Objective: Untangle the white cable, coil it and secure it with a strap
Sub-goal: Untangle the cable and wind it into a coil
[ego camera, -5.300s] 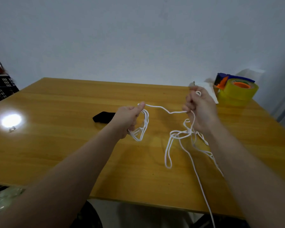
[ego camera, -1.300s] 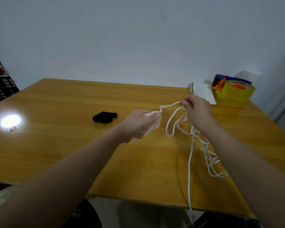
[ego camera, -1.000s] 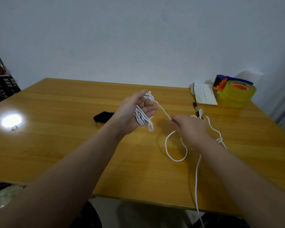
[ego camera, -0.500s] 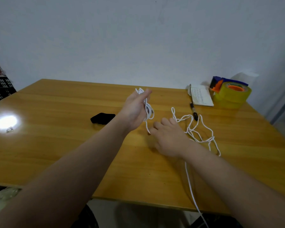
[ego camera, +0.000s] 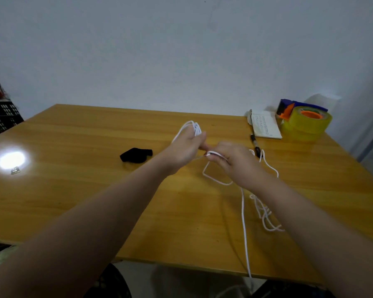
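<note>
Right hand [ego camera: 235,163] has moved up to left hand [ego camera: 184,152], pinching white cable [ego camera: 243,211] (left grip holds wound loops).

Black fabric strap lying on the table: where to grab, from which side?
Pinch the black fabric strap at its narrow right end, from above: it lies low on the wooden table, and that end sticks out from the bunched part.

Dim, flat indoor light leaves the plain grey wall [ego camera: 181,50] murky; one hard white glare spot burns on the glossy yellow wooden tabletop [ego camera: 73,190] at left. The right grip [ego camera: 235,164] is motion-blurred, and wide-angle distortion curves the edges
</note>
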A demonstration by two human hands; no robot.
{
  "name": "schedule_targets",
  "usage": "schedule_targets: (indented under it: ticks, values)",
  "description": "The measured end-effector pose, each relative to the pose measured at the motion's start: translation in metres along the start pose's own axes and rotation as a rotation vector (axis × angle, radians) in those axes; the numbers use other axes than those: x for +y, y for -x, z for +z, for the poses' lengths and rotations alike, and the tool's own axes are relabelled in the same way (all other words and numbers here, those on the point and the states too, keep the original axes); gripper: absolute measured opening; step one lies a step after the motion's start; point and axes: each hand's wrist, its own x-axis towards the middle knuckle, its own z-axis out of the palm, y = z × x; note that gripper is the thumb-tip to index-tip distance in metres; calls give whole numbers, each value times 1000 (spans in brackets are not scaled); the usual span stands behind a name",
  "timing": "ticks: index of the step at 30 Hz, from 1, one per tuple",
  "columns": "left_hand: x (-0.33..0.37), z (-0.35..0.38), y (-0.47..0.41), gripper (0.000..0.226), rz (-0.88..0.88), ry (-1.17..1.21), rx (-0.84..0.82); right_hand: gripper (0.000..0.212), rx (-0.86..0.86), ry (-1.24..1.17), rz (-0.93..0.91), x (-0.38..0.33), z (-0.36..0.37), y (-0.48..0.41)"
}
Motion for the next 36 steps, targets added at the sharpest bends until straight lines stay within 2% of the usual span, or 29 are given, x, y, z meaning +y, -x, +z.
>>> schedule_targets:
  ticks: [5, 7, 9, 12, 14, 15, 17, 19, 20, 23, 25, 26, 28, 32, 34, 36]
  values:
    - [3, 5, -2, 26, 3, -299, -155, 23, -21, -237, 88, -5, -4, 1]
    - [1, 5, -2, 26, 2, -225, -162, 22, 32, -333, 128, -1, 0, 3]
    - [-2, 4, 0, 29, -10, -166, -159, 25, 168, -479, 183, 2, 1, 4]
    - [-22, -2, 3, 25, -50, -265, -120, 34, 452, -967, 299, -1, -14, 0]
    - [-38, -4, 7, 26, -96, -299, -67, 40, 479, -1266, 300, -6, -26, -2]
    - [-41, -4, 8, 28, -110, -286, -53, 40, 457, -1316, 312, -11, -29, -2]
    - [-39, -1, 8, 30, -88, -273, -50, 38, 406, -1178, 385, -16, -27, -2]
    - [-33, 2, 4, 31, -53, -244, -48, 24, 303, -822, 465, -17, -25, -3]
    - [-30, 4, 2, 31, -40, -231, -40, 25, 220, -646, 472, -16, -25, -4]
    - [-24, 5, -1, 27, 4, -185, -24, 42, -75, -157, 396, -9, -24, -7]
    - [-18, 6, -1, 25, 47, -136, -8, 29, -202, 32, 349, -6, -21, -8]
    - [-15, 6, 0, 26, 58, -117, -12, 20, -202, 9, 314, -4, -19, -9]
    - [-14, 5, 1, 26, 63, -64, -34, 13, -102, -137, 298, -4, -19, -8]
    - [-27, -9, 7, 25, -10, 75, 10, 23, 385, -677, 756, 20, -36, 4]
    - [-33, -10, 12, 26, -58, 56, 12, 17, 476, -830, 858, 26, -37, 7]
    - [-37, -6, 13, 23, -89, 55, 25, 7, 552, -1184, 840, 18, -31, 2]
